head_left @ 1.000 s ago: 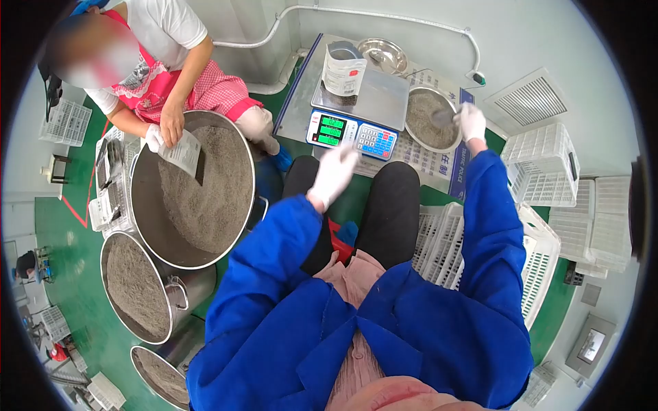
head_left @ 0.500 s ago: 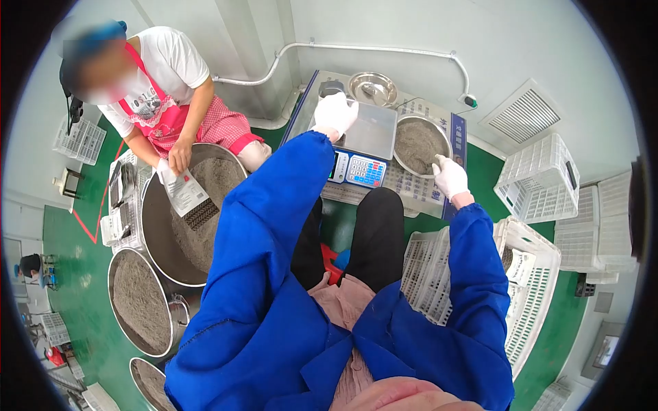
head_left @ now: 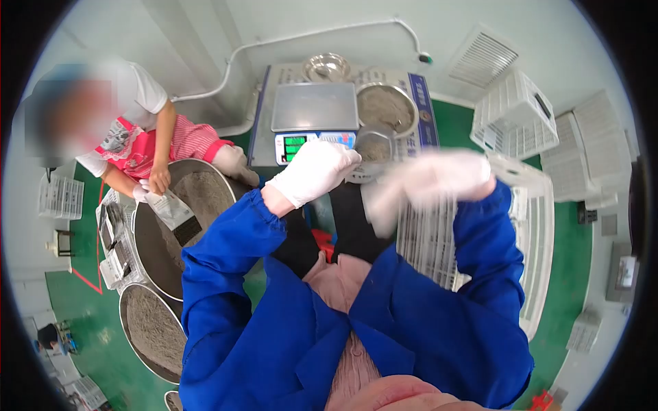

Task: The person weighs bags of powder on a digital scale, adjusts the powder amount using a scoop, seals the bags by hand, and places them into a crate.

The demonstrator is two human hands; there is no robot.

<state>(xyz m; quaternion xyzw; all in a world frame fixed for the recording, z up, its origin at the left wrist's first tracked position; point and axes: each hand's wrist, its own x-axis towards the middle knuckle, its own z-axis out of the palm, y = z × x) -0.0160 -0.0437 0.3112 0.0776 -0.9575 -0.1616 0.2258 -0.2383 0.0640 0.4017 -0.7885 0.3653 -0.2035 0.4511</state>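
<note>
My left hand (head_left: 317, 168), in a white glove, is closed in front of the digital scale (head_left: 314, 109), at the near edge of its keypad. Its fingertips grip the edge of a clear plastic container (head_left: 375, 146) with grey powder in it. The steel bowl (head_left: 387, 109) of grey powder stands just behind this container. The scale's pan is bare and its green display is lit. My right hand (head_left: 442, 177), also gloved in white, is smeared by motion to the right of the container. Whether it holds anything is hidden by the blur.
An empty steel bowl (head_left: 326, 67) stands behind the scale. On the left, a co-worker holds a printed packet (head_left: 171, 211) over a large steel drum (head_left: 152, 257) of powder; another powder-filled drum (head_left: 152, 332) is nearer. White plastic crates (head_left: 514, 120) stand on the right.
My left hand has come back from the scale pan towards me, with the container now in front of the bowl. My right hand has left the powder bowl's rim and moved nearer. The view has shifted.
</note>
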